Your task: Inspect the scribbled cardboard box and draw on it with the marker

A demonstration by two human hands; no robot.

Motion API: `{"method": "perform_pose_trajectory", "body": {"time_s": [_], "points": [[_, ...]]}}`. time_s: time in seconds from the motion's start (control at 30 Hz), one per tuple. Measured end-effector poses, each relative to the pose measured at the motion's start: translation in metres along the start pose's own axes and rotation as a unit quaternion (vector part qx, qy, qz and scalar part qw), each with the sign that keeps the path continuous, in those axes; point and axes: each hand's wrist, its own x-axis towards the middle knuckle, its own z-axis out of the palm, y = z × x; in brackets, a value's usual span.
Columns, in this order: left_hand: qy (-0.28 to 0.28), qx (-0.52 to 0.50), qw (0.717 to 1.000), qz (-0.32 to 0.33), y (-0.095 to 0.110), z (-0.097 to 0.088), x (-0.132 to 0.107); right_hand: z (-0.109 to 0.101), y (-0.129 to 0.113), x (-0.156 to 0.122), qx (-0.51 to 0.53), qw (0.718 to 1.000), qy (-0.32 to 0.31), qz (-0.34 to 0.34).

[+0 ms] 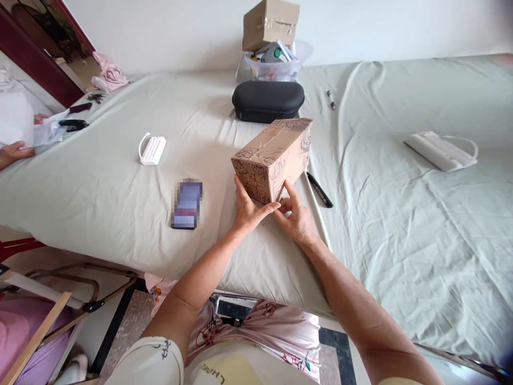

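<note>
A taped cardboard box (276,155) covered with black line drawings lies on the pale sheet of the bed (380,224), tilted away from me. My left hand (248,211) rests against its near end face, fingers up along the cardboard and thumb pointing right. My right hand (296,214) touches the box's lower near corner with its fingertips, fingers curled and partly apart. Both hands steady the box. A black marker (319,189) lies just right of the box.
A phone (186,205) lies left of the box, a white pouch (152,149) beyond it. A black case (267,100), a plastic tub (274,67) and a second box (271,22) stand behind. A white bundle (441,149) lies right. Another person's hand (14,152) shows far left.
</note>
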Motion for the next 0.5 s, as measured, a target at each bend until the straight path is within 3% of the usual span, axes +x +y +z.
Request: {"method": "perform_pose_trajectory", "body": {"time_s": [0.1,0.27,0.5], "points": [[0.018,0.040,0.999,-0.001,-0.001,0.002,-0.001,0.006,0.006,-0.003,-0.017,0.999,0.005,-0.034],[0.056,0.085,0.995,0.008,-0.003,0.012,-0.005,0.015,0.009,-0.007,-0.059,0.998,0.016,-0.032],[0.084,0.070,0.994,0.023,-0.003,0.012,-0.004,0.015,0.006,-0.005,-0.048,0.998,0.012,-0.028]]}}
